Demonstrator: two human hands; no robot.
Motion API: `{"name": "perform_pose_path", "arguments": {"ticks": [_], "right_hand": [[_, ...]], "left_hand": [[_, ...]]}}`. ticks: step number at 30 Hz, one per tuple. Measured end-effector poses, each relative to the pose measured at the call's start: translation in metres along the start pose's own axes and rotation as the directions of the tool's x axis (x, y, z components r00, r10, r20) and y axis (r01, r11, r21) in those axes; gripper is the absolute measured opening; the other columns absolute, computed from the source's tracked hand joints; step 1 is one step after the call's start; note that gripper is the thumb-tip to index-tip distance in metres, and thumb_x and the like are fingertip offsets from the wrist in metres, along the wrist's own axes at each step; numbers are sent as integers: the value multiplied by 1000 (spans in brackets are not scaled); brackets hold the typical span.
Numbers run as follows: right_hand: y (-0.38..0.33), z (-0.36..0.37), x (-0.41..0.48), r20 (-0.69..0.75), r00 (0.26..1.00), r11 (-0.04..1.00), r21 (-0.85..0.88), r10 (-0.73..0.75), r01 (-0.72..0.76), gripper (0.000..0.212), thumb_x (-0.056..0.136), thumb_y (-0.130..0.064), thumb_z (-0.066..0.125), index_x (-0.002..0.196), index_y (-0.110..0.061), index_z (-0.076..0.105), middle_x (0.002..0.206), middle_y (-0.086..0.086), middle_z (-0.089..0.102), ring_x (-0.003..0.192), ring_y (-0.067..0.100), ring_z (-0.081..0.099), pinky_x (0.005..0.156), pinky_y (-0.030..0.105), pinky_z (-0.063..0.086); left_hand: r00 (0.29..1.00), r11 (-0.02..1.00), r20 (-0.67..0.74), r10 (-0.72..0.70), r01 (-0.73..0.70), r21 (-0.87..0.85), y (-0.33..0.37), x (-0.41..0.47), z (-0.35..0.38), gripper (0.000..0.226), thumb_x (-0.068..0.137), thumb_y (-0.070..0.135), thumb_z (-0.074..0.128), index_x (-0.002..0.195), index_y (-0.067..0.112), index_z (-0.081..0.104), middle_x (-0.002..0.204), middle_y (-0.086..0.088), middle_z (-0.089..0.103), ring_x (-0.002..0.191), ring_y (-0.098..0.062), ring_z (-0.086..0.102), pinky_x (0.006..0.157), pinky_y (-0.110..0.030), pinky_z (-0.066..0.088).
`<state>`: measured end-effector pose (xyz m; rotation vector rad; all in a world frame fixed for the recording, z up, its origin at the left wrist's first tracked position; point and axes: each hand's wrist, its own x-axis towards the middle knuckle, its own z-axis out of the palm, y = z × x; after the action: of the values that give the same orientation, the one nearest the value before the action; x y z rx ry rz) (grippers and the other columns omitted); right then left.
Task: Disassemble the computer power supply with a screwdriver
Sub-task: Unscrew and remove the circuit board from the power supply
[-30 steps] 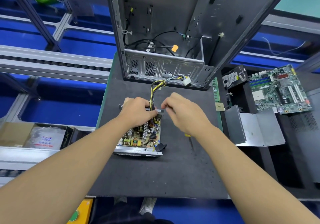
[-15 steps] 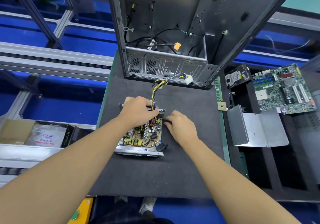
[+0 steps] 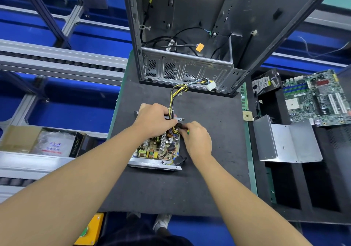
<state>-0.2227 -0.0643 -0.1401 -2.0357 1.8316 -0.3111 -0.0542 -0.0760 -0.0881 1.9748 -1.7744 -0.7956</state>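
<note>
The opened power supply lies on the dark mat with its circuit board exposed. A yellow and black cable bundle runs from it to a white connector. My left hand grips the far wall of the power supply, right by the cable exit. My right hand holds a screwdriver at the unit's far right corner. Only a bit of its yellow-green handle shows; the tip is hidden behind my fingers.
An empty computer case stands at the far edge of the mat. To the right lie a motherboard, a hard drive, a bent metal cover, a memory stick and a processor chip. A cardboard box sits left.
My right hand left the power supply's far edge, dropped to the mat where the screwdriver lay, and has come back to the far right corner holding it. My left hand stayed put.
</note>
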Motion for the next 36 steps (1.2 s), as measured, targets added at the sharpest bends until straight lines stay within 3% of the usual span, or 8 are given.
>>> {"name": "perform_pose_path", "arguments": {"ticks": [8, 14, 20, 26, 31, 36], "right_hand": [[0, 3, 5, 21, 996, 994, 60, 91, -93, 18, 93, -36, 65, 96, -20, 73, 100, -1, 66, 89, 26, 63, 66, 32, 45], [-2, 12, -5, -28, 998, 998, 38, 57, -56, 18, 96, -34, 61, 91, -18, 68, 97, 0, 61, 81, 29, 62, 64, 35, 45], [-3, 12, -11, -49, 999, 1000, 4, 21, -21, 16, 97, -35, 57, 100, -31, 72, 93, -5, 59, 79, 24, 62, 59, 30, 34], [3, 9, -5, 24, 998, 997, -63, -50, 51, 23, 100, -42, 49, 106, -36, 70, 100, -5, 59, 89, 23, 63, 66, 34, 47], [4, 12, -3, 54, 998, 996, -83, -21, 25, 24, 102, -41, 45, 111, -34, 65, 109, -7, 58, 92, 26, 62, 64, 33, 33], [1, 16, -6, 29, 999, 997, -73, 21, -19, 25, 102, -40, 43, 109, -31, 65, 108, -6, 58, 89, 25, 62, 64, 33, 32]], "left_hand": [[1000, 1000, -6, 8, -8, 13, -1, 0, 1, 20, 88, 51, 62, 82, 38, 75, 68, 5, 71, 83, -16, 58, 80, -25, 18], [1000, 1000, -3, 10, -10, 21, -2, 0, 2, 19, 88, 52, 61, 80, 40, 73, 71, 4, 73, 86, -18, 59, 82, -24, 19], [1000, 1000, 2, 6, -6, 23, -2, 1, 2, 18, 88, 52, 60, 77, 43, 70, 63, 7, 67, 82, -16, 55, 81, -26, 19], [1000, 1000, -12, 17, -17, 20, -3, 1, 2, 21, 89, 51, 61, 87, 37, 77, 69, 5, 71, 85, -16, 59, 84, -25, 22], [999, 1000, -28, 19, -18, 23, -4, 1, 4, 24, 90, 52, 60, 89, 36, 77, 66, 2, 70, 83, -20, 55, 83, -26, 22], [999, 1000, -29, 19, -19, 17, -4, 0, 4, 24, 89, 53, 60, 89, 36, 77, 61, 2, 67, 79, -19, 52, 81, -26, 21]]}}
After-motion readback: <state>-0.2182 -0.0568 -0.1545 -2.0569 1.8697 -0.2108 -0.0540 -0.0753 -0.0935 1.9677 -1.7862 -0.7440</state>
